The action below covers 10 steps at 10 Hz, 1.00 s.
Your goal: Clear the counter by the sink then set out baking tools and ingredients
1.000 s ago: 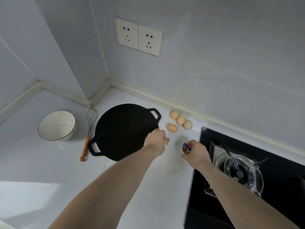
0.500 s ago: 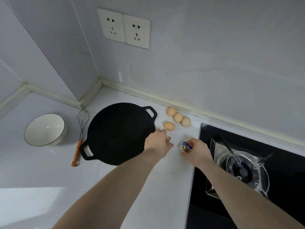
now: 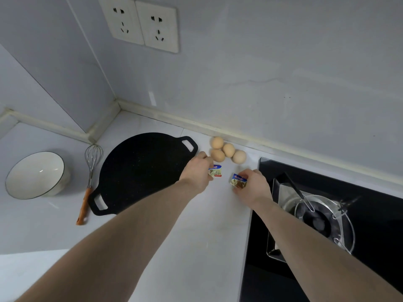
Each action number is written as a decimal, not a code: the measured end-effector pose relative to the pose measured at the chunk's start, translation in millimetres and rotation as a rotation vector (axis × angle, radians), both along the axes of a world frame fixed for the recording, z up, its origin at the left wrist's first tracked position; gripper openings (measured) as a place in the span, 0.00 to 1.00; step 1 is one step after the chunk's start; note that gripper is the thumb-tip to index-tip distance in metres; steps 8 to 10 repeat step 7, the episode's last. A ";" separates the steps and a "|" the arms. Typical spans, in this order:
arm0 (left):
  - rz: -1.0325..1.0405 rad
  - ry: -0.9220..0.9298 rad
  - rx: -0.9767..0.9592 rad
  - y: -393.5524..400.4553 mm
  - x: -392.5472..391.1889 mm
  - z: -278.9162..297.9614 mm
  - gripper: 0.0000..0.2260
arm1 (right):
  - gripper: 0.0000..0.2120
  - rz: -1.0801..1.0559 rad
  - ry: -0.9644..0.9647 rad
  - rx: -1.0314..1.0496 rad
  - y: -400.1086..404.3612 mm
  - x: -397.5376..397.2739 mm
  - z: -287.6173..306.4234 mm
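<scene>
Setting-out well underway: bowl [image 3: 36, 174], whisk [image 3: 91, 168], black pan [image 3: 139, 171], four eggs [image 3: 226, 150] along worktop's back edge; left hand [image 3: 196, 173] and right hand [image 3: 253, 186] each pinching a small butter packet [image 3: 216, 170], [image 3: 238, 180] on worktop beside stove edge, not yet released.

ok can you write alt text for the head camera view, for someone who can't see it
Two bare hands, left and right, each hold a small foil-wrapped packet at a white counter, below four eggs. To the left lie a black griddle pan, a whisk and a white bowl; a gas hob is on the right.
</scene>
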<state>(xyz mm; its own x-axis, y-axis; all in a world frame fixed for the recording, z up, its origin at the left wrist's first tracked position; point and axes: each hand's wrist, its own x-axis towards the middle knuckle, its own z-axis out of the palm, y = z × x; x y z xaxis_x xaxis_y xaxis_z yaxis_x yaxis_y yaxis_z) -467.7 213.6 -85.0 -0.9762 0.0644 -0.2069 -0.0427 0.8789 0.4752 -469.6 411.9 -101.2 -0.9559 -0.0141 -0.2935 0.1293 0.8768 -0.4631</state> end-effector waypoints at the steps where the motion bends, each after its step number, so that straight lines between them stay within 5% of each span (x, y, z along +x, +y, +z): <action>1: 0.016 -0.002 -0.003 0.3 -2.7 -0.8 0.16 | 0.17 0.018 0.014 -0.009 -3.0 -6.5 -0.6; 10: 0.132 0.019 0.093 2.4 14.5 2.5 0.13 | 0.13 -0.008 0.137 -0.155 -7.2 9.8 12.1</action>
